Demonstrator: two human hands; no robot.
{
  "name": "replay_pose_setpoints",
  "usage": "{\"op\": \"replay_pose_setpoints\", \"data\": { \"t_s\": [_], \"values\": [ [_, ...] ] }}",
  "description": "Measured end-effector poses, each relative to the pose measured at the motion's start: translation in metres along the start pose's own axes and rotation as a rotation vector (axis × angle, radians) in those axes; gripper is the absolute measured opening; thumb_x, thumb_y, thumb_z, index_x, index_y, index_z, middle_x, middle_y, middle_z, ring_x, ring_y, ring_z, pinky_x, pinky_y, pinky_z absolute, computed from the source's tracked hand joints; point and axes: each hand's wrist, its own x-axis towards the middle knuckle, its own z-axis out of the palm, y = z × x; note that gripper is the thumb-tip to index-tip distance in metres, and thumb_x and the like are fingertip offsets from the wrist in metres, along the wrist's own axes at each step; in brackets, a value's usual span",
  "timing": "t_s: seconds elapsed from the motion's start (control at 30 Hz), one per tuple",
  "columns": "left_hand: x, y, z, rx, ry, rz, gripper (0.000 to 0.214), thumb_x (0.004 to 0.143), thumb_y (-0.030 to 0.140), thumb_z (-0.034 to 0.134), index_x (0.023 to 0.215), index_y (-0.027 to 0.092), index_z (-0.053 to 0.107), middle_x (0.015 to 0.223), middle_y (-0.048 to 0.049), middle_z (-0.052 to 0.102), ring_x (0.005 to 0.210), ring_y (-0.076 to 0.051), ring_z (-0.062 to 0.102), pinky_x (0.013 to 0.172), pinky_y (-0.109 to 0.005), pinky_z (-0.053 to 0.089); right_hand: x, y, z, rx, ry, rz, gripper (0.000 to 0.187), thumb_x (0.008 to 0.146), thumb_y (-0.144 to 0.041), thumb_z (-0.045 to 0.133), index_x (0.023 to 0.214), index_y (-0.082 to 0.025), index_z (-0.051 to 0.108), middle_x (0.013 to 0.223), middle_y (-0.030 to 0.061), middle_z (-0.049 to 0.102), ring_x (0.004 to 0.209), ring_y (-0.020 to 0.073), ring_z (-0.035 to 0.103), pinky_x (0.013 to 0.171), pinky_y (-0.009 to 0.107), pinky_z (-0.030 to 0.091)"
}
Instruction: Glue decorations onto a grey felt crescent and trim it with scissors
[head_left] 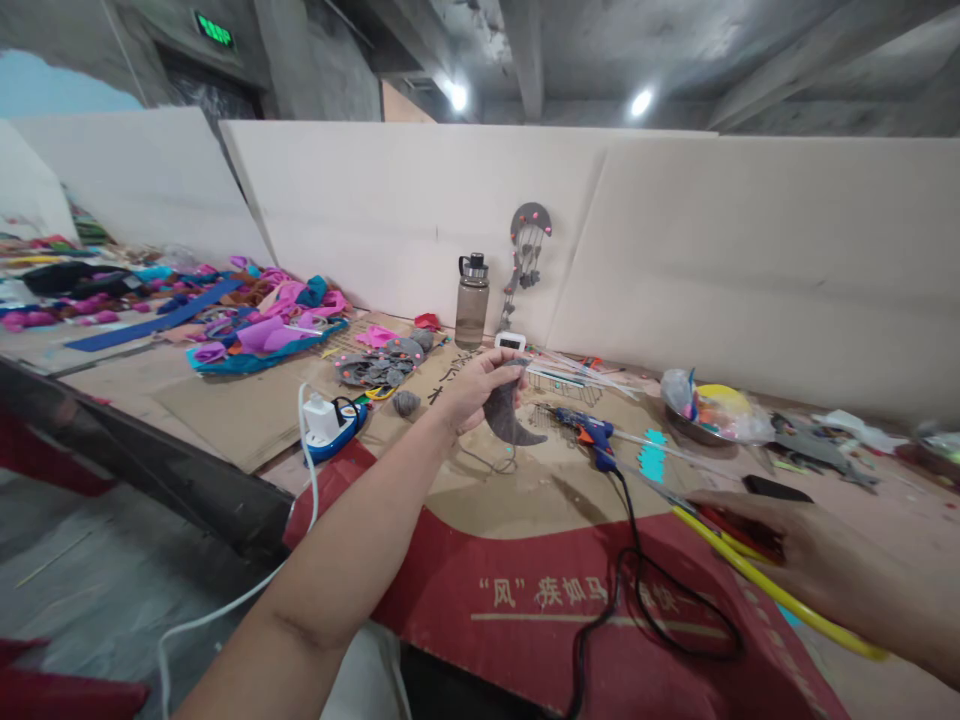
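Observation:
My left hand (480, 390) is stretched out over the cardboard-covered table and pinches a grey crescent-shaped felt piece (510, 415) that hangs from its fingers. My right hand (817, 560) is at the lower right, blurred, closed around yellow-handled scissors (757, 575) whose blades point left. A blue glue gun (589, 432) lies between the two hands, with its black cord (637, 590) trailing toward me.
A water bottle (472, 300) and a grey felt moon hanging (527, 250) stand at the white back board. Grey felt pieces (379, 368), coloured felt scraps (262, 325), a power strip (330, 425), a bowl of beads (705, 410) and a small white timer (511, 341) lie around.

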Motion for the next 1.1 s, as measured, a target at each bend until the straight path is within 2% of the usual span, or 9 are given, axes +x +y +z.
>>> {"op": "replay_pose_setpoints", "data": {
  "t_s": [0.1,0.23,0.3,0.37,0.4,0.5,0.6,0.8,1.1],
  "values": [
    [0.000,0.001,0.001,-0.011,0.025,0.001,0.038,0.068,0.030,0.079,0.095,0.017,0.057,0.068,0.0016,0.063,0.054,-0.010,0.057,0.056,-0.023,0.048,-0.011,0.032,0.001,-0.285,-0.023,0.059,0.031,0.079,-0.037,0.069,0.108,-0.040,0.078,0.107,0.0108,0.077,0.092,0.0399,0.073,0.075,0.053,0.061],
    [0.000,0.000,0.004,0.015,0.055,0.029,0.034,0.069,0.031,0.077,0.092,0.017,0.056,0.067,0.0024,0.062,0.052,-0.009,0.056,0.053,-0.022,0.048,-0.011,0.047,0.003,-0.322,-0.099,0.065,0.035,0.079,-0.039,0.067,0.113,-0.038,0.076,0.101,0.0096,0.077,0.086,0.0365,0.073,0.074,0.048,0.061],
    [0.000,-0.001,0.007,0.043,0.060,0.048,0.034,0.070,0.032,0.078,0.092,0.018,0.056,0.066,0.0031,0.062,0.051,-0.008,0.055,0.053,-0.021,0.047,-0.003,0.031,0.006,-0.342,-0.074,-0.001,0.030,0.078,-0.043,0.067,0.103,-0.034,0.079,0.101,0.0093,0.077,0.090,0.0359,0.073,0.081,0.051,0.059],
    [-0.002,-0.004,0.011,0.077,0.049,0.064,0.035,0.071,0.034,0.078,0.092,0.018,0.056,0.067,0.0036,0.062,0.051,-0.007,0.055,0.053,-0.020,0.047,0.012,0.000,0.014,-0.330,0.099,-0.047,0.031,0.087,-0.044,0.057,0.104,-0.028,0.077,0.105,0.0106,0.075,0.096,0.0324,0.071,0.088,0.051,0.056],
    [-0.003,-0.005,0.014,0.095,0.038,0.068,0.035,0.072,0.034,0.078,0.093,0.018,0.056,0.068,0.0037,0.062,0.052,-0.007,0.055,0.054,-0.020,0.047,0.022,-0.020,0.019,-0.267,0.154,-0.039,0.034,0.090,-0.047,0.054,0.107,-0.025,0.074,0.104,0.0106,0.075,0.092,0.0287,0.070,0.084,0.047,0.057],
    [-0.006,-0.009,0.020,0.132,0.001,0.043,0.036,0.072,0.037,0.079,0.092,0.018,0.055,0.068,0.0037,0.061,0.052,-0.007,0.054,0.054,-0.021,0.047,0.061,-0.076,0.041,0.068,0.318,0.018,0.035,0.093,-0.049,0.053,0.103,-0.019,0.069,0.089,0.0080,0.073,0.078,0.0210,0.069,0.074,0.037,0.057],
    [-0.006,-0.013,0.022,0.137,-0.020,-0.001,0.037,0.072,0.038,0.079,0.092,0.018,0.055,0.068,0.0036,0.061,0.054,-0.008,0.054,0.056,-0.022,0.048,0.099,-0.108,0.066,0.408,0.382,0.004,0.035,0.089,-0.049,0.059,0.103,-0.017,0.064,0.084,0.0053,0.070,0.070,0.0166,0.066,0.066,0.032,0.057],
    [-0.001,-0.018,0.018,0.145,-0.075,-0.018,0.035,0.074,0.039,0.078,0.090,0.016,0.057,0.068,0.0036,0.060,0.054,-0.007,0.055,0.057,-0.021,0.047,0.128,-0.112,0.087,0.595,0.353,-0.043,0.028,0.086,-0.041,0.063,0.102,-0.018,0.063,0.086,0.0039,0.070,0.067,0.0137,0.065,0.061,0.028,0.055],
    [0.000,-0.024,0.016,0.166,-0.125,-0.080,0.039,0.072,0.041,0.080,0.091,0.015,0.059,0.069,0.0018,0.062,0.056,-0.008,0.057,0.056,-0.022,0.048,0.127,-0.110,0.085,0.485,0.357,-0.072,0.015,0.088,-0.033,0.059,0.086,-0.019,0.063,0.069,-0.0002,0.066,0.057,0.0115,0.059,0.055,0.024,0.046]
  ]
}}
